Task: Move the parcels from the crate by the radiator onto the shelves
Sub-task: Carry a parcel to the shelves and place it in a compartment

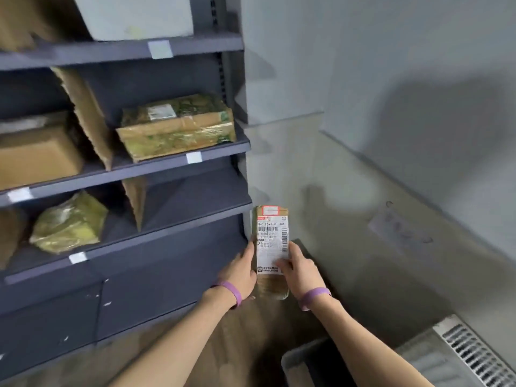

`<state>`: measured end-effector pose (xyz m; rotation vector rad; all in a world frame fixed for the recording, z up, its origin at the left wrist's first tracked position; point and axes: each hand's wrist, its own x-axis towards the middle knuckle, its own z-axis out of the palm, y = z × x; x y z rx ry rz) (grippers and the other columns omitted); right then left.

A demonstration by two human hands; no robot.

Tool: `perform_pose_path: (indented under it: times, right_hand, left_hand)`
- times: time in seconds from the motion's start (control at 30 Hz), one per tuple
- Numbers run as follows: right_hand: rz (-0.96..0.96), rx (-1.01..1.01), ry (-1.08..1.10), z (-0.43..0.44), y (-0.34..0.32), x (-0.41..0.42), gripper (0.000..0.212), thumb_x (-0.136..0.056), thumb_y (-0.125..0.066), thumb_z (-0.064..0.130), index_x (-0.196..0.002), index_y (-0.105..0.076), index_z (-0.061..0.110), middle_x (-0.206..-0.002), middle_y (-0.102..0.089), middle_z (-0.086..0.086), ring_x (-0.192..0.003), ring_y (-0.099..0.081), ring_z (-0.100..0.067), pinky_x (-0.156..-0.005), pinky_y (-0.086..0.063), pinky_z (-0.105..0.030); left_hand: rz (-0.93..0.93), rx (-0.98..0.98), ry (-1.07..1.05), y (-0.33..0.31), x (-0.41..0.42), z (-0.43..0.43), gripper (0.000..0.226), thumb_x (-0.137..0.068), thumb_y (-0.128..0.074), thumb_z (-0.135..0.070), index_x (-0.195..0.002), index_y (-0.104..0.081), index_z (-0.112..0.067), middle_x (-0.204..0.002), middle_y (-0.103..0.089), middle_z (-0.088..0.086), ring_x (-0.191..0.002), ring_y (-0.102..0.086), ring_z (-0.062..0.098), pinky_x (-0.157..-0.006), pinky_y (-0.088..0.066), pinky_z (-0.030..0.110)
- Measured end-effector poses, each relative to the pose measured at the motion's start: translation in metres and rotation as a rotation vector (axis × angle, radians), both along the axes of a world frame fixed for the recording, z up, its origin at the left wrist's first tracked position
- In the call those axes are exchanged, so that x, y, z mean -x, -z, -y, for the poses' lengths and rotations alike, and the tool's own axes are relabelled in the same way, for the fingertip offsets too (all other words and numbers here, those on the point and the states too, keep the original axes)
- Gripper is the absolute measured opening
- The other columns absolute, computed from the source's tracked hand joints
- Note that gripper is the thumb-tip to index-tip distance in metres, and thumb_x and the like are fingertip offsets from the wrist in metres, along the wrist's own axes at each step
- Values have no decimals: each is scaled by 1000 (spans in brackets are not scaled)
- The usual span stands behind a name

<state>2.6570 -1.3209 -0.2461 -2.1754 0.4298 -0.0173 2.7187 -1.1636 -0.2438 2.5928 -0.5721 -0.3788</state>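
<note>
- I am watching one narrow parcel (272, 247) being held in front of the person, just off the right end of the shelves (190, 202) and out of the crate (304, 361).
- Left hand (240, 270) is gripping the parcel's left edge with fingers curled behind it. Right hand (301, 270) is clasping the right edge, thumb lying across the label.
- The parcel's long axis is pointing away from the person, label facing up at the camera.
- The key relation: the shelves are lying to the left of both hands, so the left hand is sitting nearer. I am judging the move to be a sideways carry leftward, with the long axis probably needing a turn to slide in.
- The nearest bare bay is lying on the lowest open board, right of a cardboard divider (135, 199).
- I am counting three shelf boards in view and two dividers, the other (86, 113) leaning on the middle board.
- I am counting four shelved parcels clearly: a pale box (134, 15), a green taped box (178, 127), a brown box (36, 152) and a yellow bagged one (69, 223). Cardboard shapes at the left edge are too blurred to count.
- The crate is sitting low right beside the radiator (474, 350); its contents are not showing.
</note>
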Motion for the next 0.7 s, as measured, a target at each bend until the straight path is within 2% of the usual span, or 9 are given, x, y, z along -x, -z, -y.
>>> perform_pose_path:
  times: [0.13, 0.27, 0.33, 0.4, 0.53, 0.63, 0.7]
  right_hand:
    - [-6, 41, -185, -56, 4, -6, 52, -97, -46, 30, -145, -27, 33, -124, -64, -6, -106, -60, -35, -88, -47, -39]
    - [-6, 163, -376, -116, 5, -14, 70, -100, -40, 33, -151, 8, 38, -118, -66, -13, -98, -63, -36, -84, -48, -38]
    - [6, 206, -467, -144, 5, -17, 74, -100, -38, 33, -149, 17, 38, -114, -67, -15, -95, -63, -37, -84, -48, -39]
    - [19, 231, -550, -172, 3, -21, 76, -99, -38, 34, -147, 21, 42, -103, -68, -16, -90, -61, -38, -79, -46, -38]
    - [71, 260, -711, -237, 1, -21, 76, -100, -37, 35, -142, 25, 48, -89, -66, -15, -83, -60, -37, -73, -44, -36]
    - [110, 223, -811, -292, 3, -18, 79, -100, -38, 33, -132, 28, 63, -84, -63, -10, -71, -54, -28, -68, -41, -33]
    - [113, 225, -869, -329, 4, -15, 77, -100, -37, 33, -130, 26, 67, -86, -62, -9, -71, -54, -26, -71, -42, -33]
  left_hand:
    - [11, -50, -189, 1, 24, -60, 74, -95, -44, -24, -148, 6, -39, -148, -39, 4, -126, -48, 29, -104, -41, 42]
    - [-18, -26, -363, -4, 43, -115, 77, -94, -45, -18, -149, 5, -38, -145, -44, 0, -115, -56, 28, -95, -47, 41]
    - [-14, -28, -439, -6, 52, -144, 79, -93, -45, -18, -149, 7, -38, -143, -46, 0, -108, -59, 26, -87, -51, 40]
    - [-1, -28, -507, -9, 62, -174, 80, -93, -45, -18, -148, 9, -40, -140, -49, 2, -103, -61, 26, -80, -51, 38]
    - [-22, 26, -643, -14, 85, -234, 80, -94, -43, -14, -149, 10, -38, -135, -52, 4, -99, -62, 24, -85, -52, 39]
    - [-4, 22, -733, -16, 102, -285, 78, -94, -41, -14, -149, 8, -39, -134, -53, 3, -82, -58, 18, -73, -48, 30]
    - [-1, 11, -776, -18, 113, -319, 78, -93, -43, -15, -150, 5, -37, -140, -49, 2, -100, -59, 21, -84, -49, 33]
